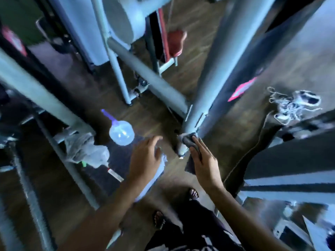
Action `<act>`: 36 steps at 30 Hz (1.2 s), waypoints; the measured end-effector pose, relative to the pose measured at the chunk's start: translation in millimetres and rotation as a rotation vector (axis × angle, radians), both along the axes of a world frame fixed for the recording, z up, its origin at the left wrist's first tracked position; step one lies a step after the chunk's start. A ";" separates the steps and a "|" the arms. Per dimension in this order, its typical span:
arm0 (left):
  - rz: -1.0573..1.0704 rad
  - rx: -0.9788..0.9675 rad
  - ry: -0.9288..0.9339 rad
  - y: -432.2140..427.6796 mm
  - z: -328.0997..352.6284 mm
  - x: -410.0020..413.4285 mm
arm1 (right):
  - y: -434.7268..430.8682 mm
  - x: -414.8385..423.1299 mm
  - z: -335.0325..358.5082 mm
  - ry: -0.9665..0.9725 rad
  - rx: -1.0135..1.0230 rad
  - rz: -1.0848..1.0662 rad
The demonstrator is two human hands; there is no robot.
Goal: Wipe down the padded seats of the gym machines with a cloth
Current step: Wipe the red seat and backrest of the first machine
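The cloth [187, 140] is dark grey, soft and crumpled. It is bunched into a wad at the foot of a thick grey metal post [217, 69] that rises from the floor [159, 116] near the middle of the view. A flat, darker flap of it hangs down below the palm. Motion blur hides its weave and any marks on it.

The right hand [203, 160] lies on the cloth with its fingers [197, 144] fairly straight and close together, pressing the wad against the post. The thumb is hidden, so I cannot tell whether it also pinches the fabric.

The left hand [145, 156] hovers just beside it, apart from the post, with fingers loosely spread and holding nothing. Under it is a pale blue-white shape too blurred to name.

A round clear scoop [121, 133] with a purple handle stands on the floor left of the post. A crumpled pale bag [85, 151] lies further left against a slanted frame tube. A red pad [175, 42] sits toward the far edge of the floor. A long dark padded board [282, 51] with a pink label runs up the right side. White laced shoes [295, 105] lie beside that board. The person's bare-toed feet [194, 193] stand at the near edge.
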State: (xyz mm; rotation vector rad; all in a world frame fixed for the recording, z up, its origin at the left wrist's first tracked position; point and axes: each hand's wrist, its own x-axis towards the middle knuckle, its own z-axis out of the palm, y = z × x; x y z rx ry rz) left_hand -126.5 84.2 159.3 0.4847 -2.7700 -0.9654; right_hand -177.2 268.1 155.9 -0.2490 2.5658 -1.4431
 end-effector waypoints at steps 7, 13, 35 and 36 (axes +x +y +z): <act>-0.319 -0.063 0.054 97.7 22.5 -99.4 | 95.5 -39.2 9.6 0.002 -0.080 -0.306; -0.551 -0.066 0.041 191.7 28.6 -182.1 | 176.9 -88.4 15.6 0.025 -0.154 -0.492; -0.757 -0.006 -0.036 390.8 30.5 -504.4 | 348.9 -357.5 15.6 0.019 -0.165 -0.821; -0.761 -0.027 -0.051 397.9 32.2 -520.1 | 353.7 -373.6 16.7 0.026 -0.176 -0.827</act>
